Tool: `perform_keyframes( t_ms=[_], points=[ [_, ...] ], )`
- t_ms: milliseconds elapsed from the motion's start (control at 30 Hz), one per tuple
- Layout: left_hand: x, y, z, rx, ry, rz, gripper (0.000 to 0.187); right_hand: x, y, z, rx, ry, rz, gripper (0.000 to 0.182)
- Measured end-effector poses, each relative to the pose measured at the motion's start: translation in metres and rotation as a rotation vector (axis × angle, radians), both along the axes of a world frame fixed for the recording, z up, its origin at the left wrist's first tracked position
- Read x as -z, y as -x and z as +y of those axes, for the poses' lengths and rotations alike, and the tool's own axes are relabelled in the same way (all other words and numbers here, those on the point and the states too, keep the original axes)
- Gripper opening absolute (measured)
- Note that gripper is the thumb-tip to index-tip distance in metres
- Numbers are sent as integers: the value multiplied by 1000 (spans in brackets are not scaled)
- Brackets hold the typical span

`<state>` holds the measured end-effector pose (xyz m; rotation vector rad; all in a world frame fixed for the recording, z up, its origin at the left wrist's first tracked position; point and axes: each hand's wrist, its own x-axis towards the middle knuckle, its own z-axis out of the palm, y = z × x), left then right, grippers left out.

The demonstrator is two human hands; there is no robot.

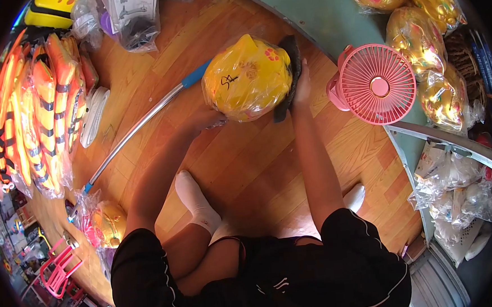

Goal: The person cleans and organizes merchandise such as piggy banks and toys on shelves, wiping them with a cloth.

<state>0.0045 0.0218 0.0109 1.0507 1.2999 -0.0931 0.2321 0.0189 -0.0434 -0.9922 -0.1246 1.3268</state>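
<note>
A rounded yellow figure (247,77) in clear plastic wrap, with a red flower print and a black handwritten mark, is held up in front of me. Its exact kind is hard to make out, though a pointed, ear-like tip shows at the top. My left hand (211,118) grips its lower left side, fingers partly hidden beneath. On the right side, my right hand (301,87) presses a dark grey cloth (294,63) against the wrap; most of those fingers are behind the cloth.
A blue-and-silver pole (142,121) lies on the wooden floor. To the right, a pink fan (380,83) stands by a green shelf (305,9) with wrapped golden figures (416,39). Wrapped orange striped items (46,109) stand left. Another wrapped golden figure (109,222) is lower left.
</note>
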Motion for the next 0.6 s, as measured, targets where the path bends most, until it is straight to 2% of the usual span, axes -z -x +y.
perform_keyframes(
  t_ms=[33,167,233,267,333,433,567,600],
  points=[
    [0,-1,0,-14,-10,11,5,-2,6,-5,112,-56,21,43],
    [2,-1,0,-18,19,15,4,7,19,-12,224,-65,89,42],
    [11,1,-5,-68,7,7,4,-1,27,-17,317,3,-155,39],
    [12,0,-8,-66,8,9,4,-10,32,-18,318,3,-154,39],
    [13,-5,-19,-209,-7,-40,8,-27,44,-22,383,121,-141,41],
    [22,-9,-34,-318,72,-188,11,-30,58,-29,347,109,-132,45],
    [15,-33,-45,-391,40,-189,16,3,76,-44,266,92,-105,49],
    [16,-40,-48,-468,3,-199,15,9,81,-51,211,100,-143,50]
  ],
)
